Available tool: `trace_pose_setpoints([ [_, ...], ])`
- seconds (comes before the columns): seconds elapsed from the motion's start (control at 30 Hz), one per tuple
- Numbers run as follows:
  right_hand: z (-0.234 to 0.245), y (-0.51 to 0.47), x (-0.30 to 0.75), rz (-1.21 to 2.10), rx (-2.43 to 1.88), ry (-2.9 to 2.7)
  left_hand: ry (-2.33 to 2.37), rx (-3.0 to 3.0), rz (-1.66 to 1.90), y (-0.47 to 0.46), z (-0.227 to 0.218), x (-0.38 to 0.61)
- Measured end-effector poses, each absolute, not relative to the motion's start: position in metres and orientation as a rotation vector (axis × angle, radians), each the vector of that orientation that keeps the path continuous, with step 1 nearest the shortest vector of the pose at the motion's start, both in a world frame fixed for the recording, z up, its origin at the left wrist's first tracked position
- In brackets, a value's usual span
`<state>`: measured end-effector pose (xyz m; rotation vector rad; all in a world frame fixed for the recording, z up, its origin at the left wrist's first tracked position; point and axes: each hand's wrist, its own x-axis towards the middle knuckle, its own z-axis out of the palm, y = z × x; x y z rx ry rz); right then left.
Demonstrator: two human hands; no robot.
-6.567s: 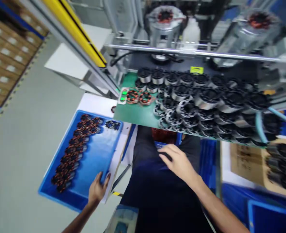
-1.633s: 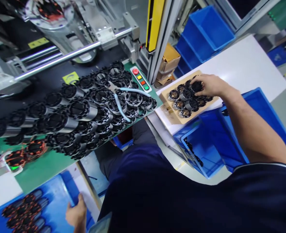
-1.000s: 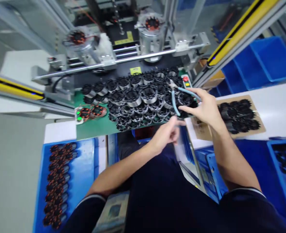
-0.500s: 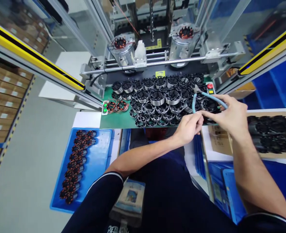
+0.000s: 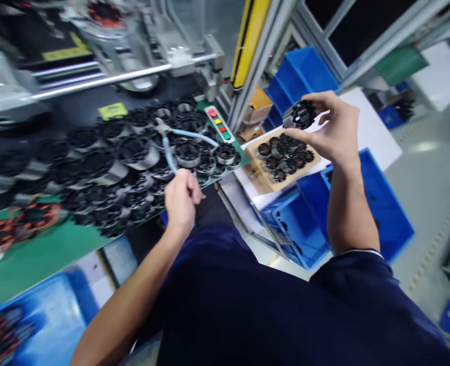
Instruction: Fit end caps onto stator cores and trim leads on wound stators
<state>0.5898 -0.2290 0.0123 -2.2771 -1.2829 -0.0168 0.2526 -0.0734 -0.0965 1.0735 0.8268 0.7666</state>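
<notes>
at the upper right of the frame, pinched in the right hand (image 5: 333, 127) between thumb and fingers, parted only as wide as the load: a black-toothed core (image 5: 300, 115) with a silvery side, tipped sideways, held clear near the far edge of a cardboard tray (image 5: 258, 179) full of similar pieces. under that tray, a white table (image 5: 377, 119); lower in the frame, blue bins (image 5: 300, 231). near the middle of the frame, the left hand (image 5: 181, 198), fingers curled, at one handle end of the blue-handled pliers (image 5: 167, 146); cannot tell if gripping or only touching. pliers lying with handles spread on top of the stacked cores (image 5: 139, 152), massed on a green worktop (image 5: 76, 251) from left edge to centre. at the worktop's right end, a button panel (image 5: 219, 123) in red, yellow, orange and green. at the left edge, orange-wound rings (image 5: 34, 216), blurred; in the lower left corner, a blue tray (image 5: 57, 305) with more orange and black pieces, also blurred.
</notes>
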Motion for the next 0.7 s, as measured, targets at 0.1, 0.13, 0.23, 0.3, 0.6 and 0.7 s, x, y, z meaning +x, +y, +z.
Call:
trace_pose_setpoints([
  [0.1, 0.021, -0.275, 0.631, -0.072, -2.41, -1.164, 0.851, 1.044, 0.717, -0.068, -0.093, 0.246],
  [0.13, 0.017, -0.289, 0.644, -0.077, -2.447, -1.135, 0.848, 1.042, 0.678, -0.068, -0.092, 0.243],
  [0.23, -0.012, -0.321, 0.679, -0.022, -2.542, -1.086, 0.868, 1.077, 0.573, -0.073, -0.093, 0.232],
  [0.3, -0.038, -0.332, 0.692, 0.055, -2.597, -1.082, 0.893, 1.119, 0.52, -0.084, -0.101, 0.219],
  [0.6, -0.111, -0.319, 0.683, 0.274, -2.667, -1.286, 1.081, 1.492, 0.035, -0.138, -0.177, 0.159],
  [0.7, -0.114, -0.31, 0.681, 0.269, -2.675, -1.313, 1.135, 1.539, -0.033, -0.144, -0.189, 0.148],
])
